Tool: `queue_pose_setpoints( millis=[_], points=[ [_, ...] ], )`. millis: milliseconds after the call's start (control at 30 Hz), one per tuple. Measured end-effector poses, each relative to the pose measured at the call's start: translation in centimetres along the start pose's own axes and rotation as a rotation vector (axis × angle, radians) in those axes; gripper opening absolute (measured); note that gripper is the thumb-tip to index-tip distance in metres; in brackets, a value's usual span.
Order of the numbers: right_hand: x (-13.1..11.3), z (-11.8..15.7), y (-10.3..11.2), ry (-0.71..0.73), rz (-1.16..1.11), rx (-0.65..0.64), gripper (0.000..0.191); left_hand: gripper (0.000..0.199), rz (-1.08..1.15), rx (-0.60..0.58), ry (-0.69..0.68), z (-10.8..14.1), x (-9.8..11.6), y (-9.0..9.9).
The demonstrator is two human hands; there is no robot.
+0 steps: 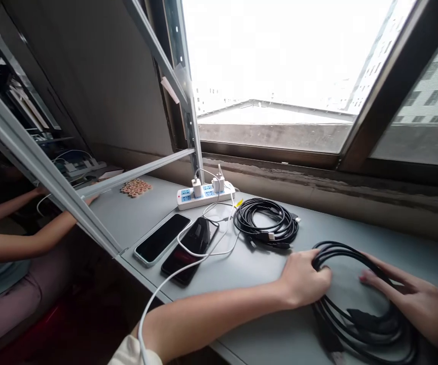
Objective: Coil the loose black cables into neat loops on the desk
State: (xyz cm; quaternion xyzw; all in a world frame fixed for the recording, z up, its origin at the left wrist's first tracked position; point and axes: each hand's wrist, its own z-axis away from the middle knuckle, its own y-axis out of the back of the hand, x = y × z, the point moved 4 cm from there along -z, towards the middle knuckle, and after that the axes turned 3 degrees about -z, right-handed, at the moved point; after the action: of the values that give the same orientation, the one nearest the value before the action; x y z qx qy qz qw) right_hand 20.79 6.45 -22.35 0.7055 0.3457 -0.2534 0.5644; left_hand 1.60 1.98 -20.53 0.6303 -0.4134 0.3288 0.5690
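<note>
A coil of black USB cable (352,248) is held up over the right part of the table. My left hand (304,279) is closed around the left side of its loops. On the right side, my right hand (412,299) has the loops between its thumb and fingers; it is slightly blurred, and its thumb reaches inside the ring. Dark connectors (361,318) hang at the lower part of the coil. Beyond my left hand, a second bundle of coiled black cables (266,223) lies on the table with several USB plugs showing.
Two phones, one light-edged (161,238) and one black (190,251), lie left of the bundle. A white cable (173,276) crosses them near my left forearm. Behind stands a power strip (206,195) with chargers. Left of a metal frame (85,218), another person's arm (44,241) rests on the table.
</note>
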Motion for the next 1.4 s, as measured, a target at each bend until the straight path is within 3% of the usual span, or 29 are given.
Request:
queue_pose_setpoints(
  millis=[100, 200, 333, 567, 667, 833, 1000, 1400],
  points=[
    [-1.3, 0.5, 0.3, -0.024, -0.029, 0.032, 0.039, 0.047, 0.065, -0.012, -0.031, 0.3, 0.4, 0.2],
    [-2.6, 0.7, 0.1, 0.054, -0.041, -0.056, 0.050, 0.053, 0.103, -0.004, -0.054, 0.4, 0.6, 0.3],
    [-3.1, 0.6, 0.2, 0.107, -0.103, -0.053, 0.044, 0.057, 0.073, 0.040, -0.090, 0.2, 1.0, 0.7],
    [-3.2, 0.7, 0.4, 0.137, -0.157, 0.016, 0.029, 0.047, 0.018, -0.039, -0.050, -0.4, 1.3, 1.0],
    [-3.3, 0.8, 0.1, 0.115, -0.200, -0.022, 0.024, 0.050, 0.021, -0.056, -0.026, -0.6, 0.8, 0.9],
    [-2.9, 0.5, -0.6, 0.080, -0.289, -0.092, 0.030, 0.049, 0.019, -0.008, 0.049, -1.1, -0.5, 0.4],
    [-2.4, 0.0, -1.5, 0.041, -0.407, -0.198, 0.032, 0.049, -0.055, 0.055, -0.003, -2.3, -0.6, 0.1],
    [-3.2, 0.4, -0.6, 0.102, -0.449, -0.266, 0.023, 0.047, -0.038, -0.118, -0.046, -2.8, -0.2, 0.2]
  ],
)
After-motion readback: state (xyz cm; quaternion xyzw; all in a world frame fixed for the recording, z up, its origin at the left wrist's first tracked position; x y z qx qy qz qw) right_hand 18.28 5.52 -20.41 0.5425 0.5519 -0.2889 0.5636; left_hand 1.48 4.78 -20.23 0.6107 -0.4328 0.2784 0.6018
